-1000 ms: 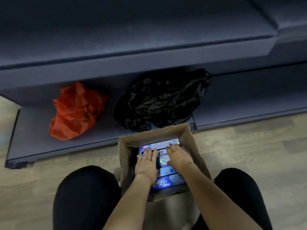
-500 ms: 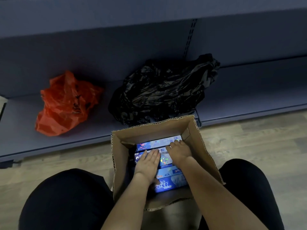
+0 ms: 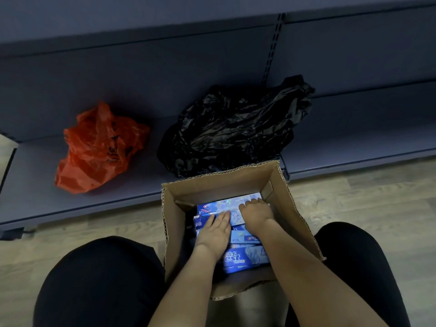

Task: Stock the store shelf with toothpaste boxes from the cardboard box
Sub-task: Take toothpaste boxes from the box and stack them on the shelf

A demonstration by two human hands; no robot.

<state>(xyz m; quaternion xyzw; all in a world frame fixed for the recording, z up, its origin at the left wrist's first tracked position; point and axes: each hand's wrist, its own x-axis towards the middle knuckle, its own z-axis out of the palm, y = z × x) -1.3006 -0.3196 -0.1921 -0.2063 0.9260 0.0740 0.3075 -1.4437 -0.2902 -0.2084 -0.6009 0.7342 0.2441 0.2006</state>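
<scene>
Both hands have barely shifted since earlier: left hand (image 3: pixel 215 230) lies flat, fingers straight, on toothpaste boxes (image 3: pixel 245 258) inside the cardboard box (image 3: pixel 292 208); right hand (image 3: pixel 256 212) curls over one (grip unclear). Shelf (image 3: pixel 33 192) lies beyond.

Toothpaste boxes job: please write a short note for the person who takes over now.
Left hand: flat on the toothpaste boxes in the cardboard box, gripping nothing.
Right hand: fingers curled over the far boxes; a grip is not clear.
Cardboard box stands on the floor between the knees, before the bottom shelf.
Shelf holds only an orange bag and a black bag.
Done: nothing stocked. Left: all visible boxes.
</scene>
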